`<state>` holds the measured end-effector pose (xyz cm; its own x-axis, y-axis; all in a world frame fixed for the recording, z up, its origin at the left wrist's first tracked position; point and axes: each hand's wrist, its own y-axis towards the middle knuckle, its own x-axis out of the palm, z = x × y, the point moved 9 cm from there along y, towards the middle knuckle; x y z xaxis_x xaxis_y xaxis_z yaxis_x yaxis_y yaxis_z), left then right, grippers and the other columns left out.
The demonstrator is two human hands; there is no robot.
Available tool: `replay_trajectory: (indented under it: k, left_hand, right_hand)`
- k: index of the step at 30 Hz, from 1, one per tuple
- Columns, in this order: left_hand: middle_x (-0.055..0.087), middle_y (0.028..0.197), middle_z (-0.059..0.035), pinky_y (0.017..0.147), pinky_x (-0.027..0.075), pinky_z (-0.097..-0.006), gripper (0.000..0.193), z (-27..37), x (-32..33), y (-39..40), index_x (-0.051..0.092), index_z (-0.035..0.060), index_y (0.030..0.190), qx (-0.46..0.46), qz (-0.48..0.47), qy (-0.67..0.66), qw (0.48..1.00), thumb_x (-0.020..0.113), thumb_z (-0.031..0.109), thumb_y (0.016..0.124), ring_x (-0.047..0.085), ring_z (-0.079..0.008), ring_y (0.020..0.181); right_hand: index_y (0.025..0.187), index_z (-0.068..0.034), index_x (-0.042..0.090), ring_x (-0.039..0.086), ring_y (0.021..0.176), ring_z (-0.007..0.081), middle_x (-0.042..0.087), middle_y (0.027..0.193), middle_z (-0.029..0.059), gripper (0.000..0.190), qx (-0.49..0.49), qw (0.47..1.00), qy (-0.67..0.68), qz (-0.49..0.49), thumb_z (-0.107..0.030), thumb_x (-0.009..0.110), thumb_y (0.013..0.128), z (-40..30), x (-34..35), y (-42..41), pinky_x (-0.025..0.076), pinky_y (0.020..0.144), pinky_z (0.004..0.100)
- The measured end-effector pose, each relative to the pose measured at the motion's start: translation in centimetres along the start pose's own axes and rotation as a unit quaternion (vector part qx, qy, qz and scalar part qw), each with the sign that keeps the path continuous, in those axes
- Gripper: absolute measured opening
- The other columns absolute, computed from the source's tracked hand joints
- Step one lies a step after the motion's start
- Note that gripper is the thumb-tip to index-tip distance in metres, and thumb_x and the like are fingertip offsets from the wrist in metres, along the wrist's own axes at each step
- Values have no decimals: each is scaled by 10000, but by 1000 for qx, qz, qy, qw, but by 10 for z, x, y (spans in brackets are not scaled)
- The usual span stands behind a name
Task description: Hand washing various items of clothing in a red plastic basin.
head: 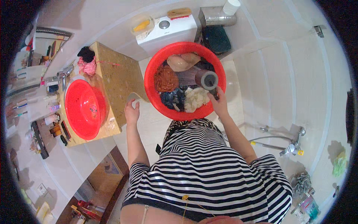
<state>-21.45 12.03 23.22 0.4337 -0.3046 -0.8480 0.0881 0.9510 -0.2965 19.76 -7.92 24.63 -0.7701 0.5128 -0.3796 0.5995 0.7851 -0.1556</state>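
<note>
A large red plastic basin [151, 103] stands before me, holding several bunched-up garments. Among them are a rust-brown piece [166, 79], a beige padded piece [181, 62], a creamy white crumpled cloth [196, 99] and a dark blue one [170, 99]. Over the basin's right side, my right hand [219, 105] grips a dark cylindrical device, apparently a hair dryer [200, 77], whose round grey-rimmed end faces up. My left hand [132, 112] hangs in the air left of the basin, fingers apart and holding nothing. It is nearest to the side of the washstand cabinet.
On the left, a smaller red basin [84, 109] sits on the washstand counter [112, 126], below a faucet [64, 74]. A white toilet tank [170, 32] carries a wooden brush [179, 12]. A dark green bin [219, 39] stands beyond; a shower mixer [298, 140] is on the right wall.
</note>
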Motion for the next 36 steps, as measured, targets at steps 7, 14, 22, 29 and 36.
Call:
replay_trajectory:
  k: [7, 14, 22, 29, 36]
  left_hand:
    - [570, 1154, -234, 978, 396, -428, 340, 13, 8, -4, 620, 70, 1103, 14, -4, -7, 1000, 643, 264, 824, 515, -378, 1120]
    - [560, 1168, -248, 984, 391, -432, 349, 19, 6, 1, 612, 60, 1116, 13, 4, -4, 1000, 640, 253, 826, 493, -379, 1153]
    - [580, 1129, -239, 978, 397, -430, 337, 58, 27, 4, 611, 58, 1113, 38, -2, -39, 999, 635, 244, 833, 513, -374, 1125]
    - [591, 1101, -231, 947, 420, -423, 313, 100, 33, 12, 611, 44, 1090, 93, -7, -81, 992, 632, 226, 835, 541, -374, 1075]
    - [597, 1094, -230, 951, 418, -420, 325, 101, 29, 13, 611, 38, 1095, 90, 1, -52, 995, 632, 234, 836, 537, -381, 1080]
  right_hand:
    - [1216, 17, 512, 572, 1056, 273, 580, 1134, 177, 494, 9, 1000, 25, 15, -187, 698, 807, 2, 1, -6, 441, 908, 343]
    - [1217, 12, 496, 572, 973, 172, 603, 1076, 106, 435, 4, 999, 52, -5, -123, 663, 840, -8, 6, -9, 442, 848, 287]
    - [1221, 15, 510, 579, 993, 209, 598, 1100, 133, 490, 6, 1000, -3, 13, -158, 703, 806, -5, -8, 3, 453, 860, 312]
    - [1221, 21, 512, 575, 1051, 258, 584, 1139, 166, 517, 4, 1000, 0, -6, -180, 717, 791, -19, -8, 9, 451, 903, 340]
    - [1203, 25, 519, 599, 996, 258, 608, 1079, 163, 490, -10, 999, -35, -25, -168, 712, 795, -17, -20, 4, 470, 864, 345]
